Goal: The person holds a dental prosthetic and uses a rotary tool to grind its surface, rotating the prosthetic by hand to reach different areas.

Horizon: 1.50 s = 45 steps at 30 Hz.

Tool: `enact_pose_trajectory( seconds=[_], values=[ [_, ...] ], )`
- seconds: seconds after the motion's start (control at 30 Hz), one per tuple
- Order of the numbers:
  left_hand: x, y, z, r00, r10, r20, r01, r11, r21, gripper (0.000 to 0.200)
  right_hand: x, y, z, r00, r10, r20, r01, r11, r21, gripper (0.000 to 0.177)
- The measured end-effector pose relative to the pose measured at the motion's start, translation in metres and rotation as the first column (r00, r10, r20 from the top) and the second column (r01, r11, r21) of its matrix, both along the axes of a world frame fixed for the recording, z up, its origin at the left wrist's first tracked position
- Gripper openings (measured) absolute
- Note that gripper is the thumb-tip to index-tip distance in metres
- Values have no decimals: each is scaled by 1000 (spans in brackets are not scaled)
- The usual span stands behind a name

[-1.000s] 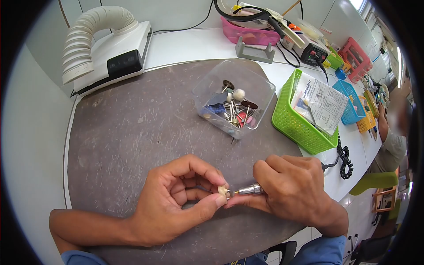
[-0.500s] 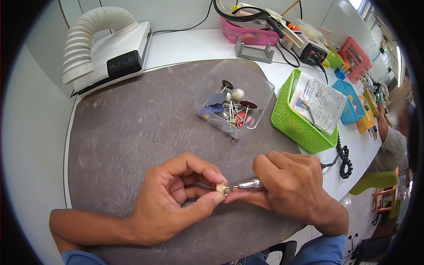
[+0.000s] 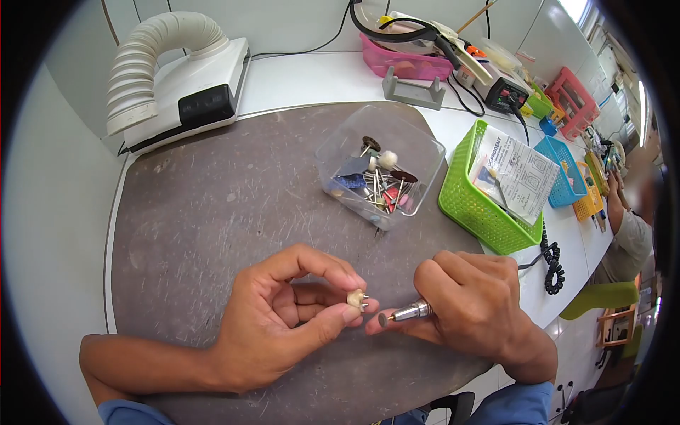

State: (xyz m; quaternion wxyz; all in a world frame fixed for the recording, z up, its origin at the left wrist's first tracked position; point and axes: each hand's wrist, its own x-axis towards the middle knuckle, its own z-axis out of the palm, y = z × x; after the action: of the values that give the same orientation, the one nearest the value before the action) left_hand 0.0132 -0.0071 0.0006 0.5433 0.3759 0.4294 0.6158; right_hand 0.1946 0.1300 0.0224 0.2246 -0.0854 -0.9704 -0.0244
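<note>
Between the thumb and fingertips of my left hand point(image 3: 280, 319) is a small cream-coloured dental die point(image 3: 355, 300), its short metal pins pointing right. My right hand point(image 3: 471, 301) is wrapped round a silver rotary handpiece point(image 3: 412, 311). A small grey-brown disc bit point(image 3: 384, 320) sits at the handpiece tip, just right of the die and apart from it. Beyond both hands stands a clear plastic box point(image 3: 418, 142) of rotary bits, among them a dark brown disc point(image 3: 402, 176) and a white buffing tip point(image 3: 387, 159).
A green basket point(image 3: 471, 212) holding a printed packet point(image 3: 516, 170) stands at right. At the back left is a white machine with a ribbed hose point(image 3: 134, 64). A grey stand point(image 3: 411, 92) and pink basket point(image 3: 404, 65) are behind. A co-worker point(image 3: 630, 234) sits far right.
My right hand has drawn the handpiece right and slightly down, so its disc bit has come away from the die. The die's pins now show more clearly. The view has shifted slightly.
</note>
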Motion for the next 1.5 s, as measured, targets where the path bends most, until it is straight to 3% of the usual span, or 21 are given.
enact_pose_trajectory(
  seconds=[0.07, 0.17, 0.53, 0.67, 0.73, 0.87, 1.13, 1.47, 1.5],
  values=[
    [0, 0, 0, 999, -5, 51, 6, 1000, -27, 26, -1, 1, -1, 1000, -12, -13, 11, 1000, -11, 51],
    [-1, 1, -6, 1000, 18, 9, -18, 999, 33, 25, -1, 2, -2, 999, -37, -14, 36, 999, -33, 52],
    [2, 0, -2, 997, 10, -76, -11, 1000, -13, 27, -2, -3, -3, 995, -84, 47, 92, 971, -219, 45],
    [4, 0, -1, 999, 21, -43, -25, 997, -75, 28, -3, -3, -6, 997, -67, 47, 76, 970, -233, 44],
    [4, 0, -5, 997, 23, -70, -20, 999, 42, 27, -3, -4, -7, 996, -83, 37, 89, 967, -238, 44],
    [4, 1, -6, 998, 55, -23, -54, 997, 46, 22, -3, -2, -2, 997, -57, 45, 65, 979, -195, 45],
    [-1, 2, -1, 1000, -13, 6, 14, 998, -57, 19, -2, 0, -4, 999, -36, 13, 38, 976, -215, 46],
    [-2, 4, 0, 999, -35, -10, 35, 999, -14, 21, -3, 1, -3, 999, -36, 18, 38, 975, -217, 47],
    [-1, 4, 5, 999, -2, 38, 5, 996, -87, 21, -3, 1, -2, 998, -42, 47, 51, 975, -218, 48]
  ],
)
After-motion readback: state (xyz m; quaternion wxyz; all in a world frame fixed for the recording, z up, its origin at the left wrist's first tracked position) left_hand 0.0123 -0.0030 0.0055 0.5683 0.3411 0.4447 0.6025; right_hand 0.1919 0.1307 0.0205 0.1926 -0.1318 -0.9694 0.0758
